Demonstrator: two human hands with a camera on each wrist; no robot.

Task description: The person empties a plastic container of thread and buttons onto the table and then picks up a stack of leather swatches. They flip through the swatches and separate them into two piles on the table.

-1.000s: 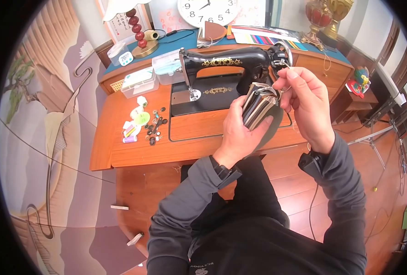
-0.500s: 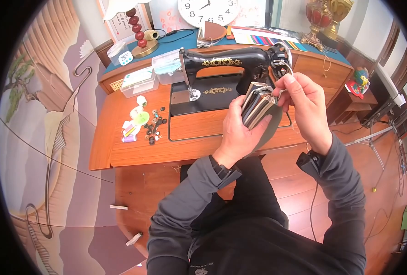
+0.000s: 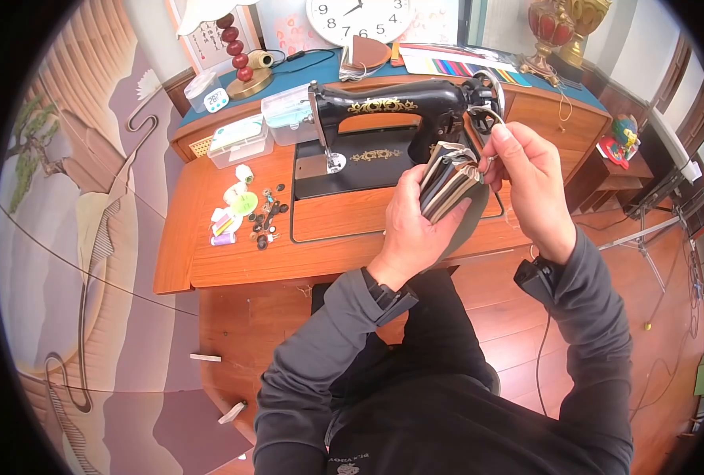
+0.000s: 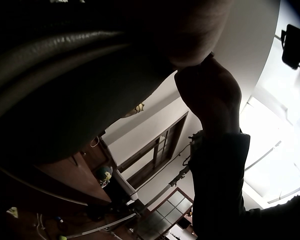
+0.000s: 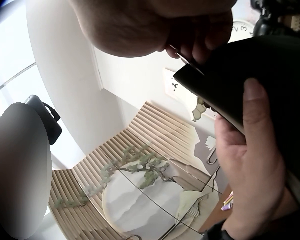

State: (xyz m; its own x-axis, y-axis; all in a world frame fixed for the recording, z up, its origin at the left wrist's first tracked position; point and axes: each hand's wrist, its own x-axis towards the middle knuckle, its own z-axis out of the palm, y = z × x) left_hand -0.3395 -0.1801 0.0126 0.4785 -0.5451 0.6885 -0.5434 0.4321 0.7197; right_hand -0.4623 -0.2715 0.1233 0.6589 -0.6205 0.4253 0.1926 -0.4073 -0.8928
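Note:
My left hand (image 3: 414,231) grips a thick bundle of layered swatches (image 3: 449,184), thumb across its front, above the front part of the sewing table. The layers are black, grey and cream, with a dark green sheet at the outside. At the bundle's upper right corner my right hand (image 3: 528,170) pinches a thin silvery metal ring (image 3: 500,115) between thumb and fingers. In the right wrist view the bundle's dark outer sheet (image 5: 250,65) hides most of its layers. The left wrist view is dark, with the bundle's edges at its left.
Behind the hands stands a black sewing machine (image 3: 391,103) on the wooden table (image 3: 336,222). To the left lie loose buttons (image 3: 266,222), thread spools (image 3: 224,237) and clear plastic boxes (image 3: 241,142). A lamp (image 3: 245,75) and a wall clock (image 3: 360,16) are farther back.
My right hand has moved slightly down, and more of the metal ring shows above its fingertips. My left hand and the bundle have barely moved.

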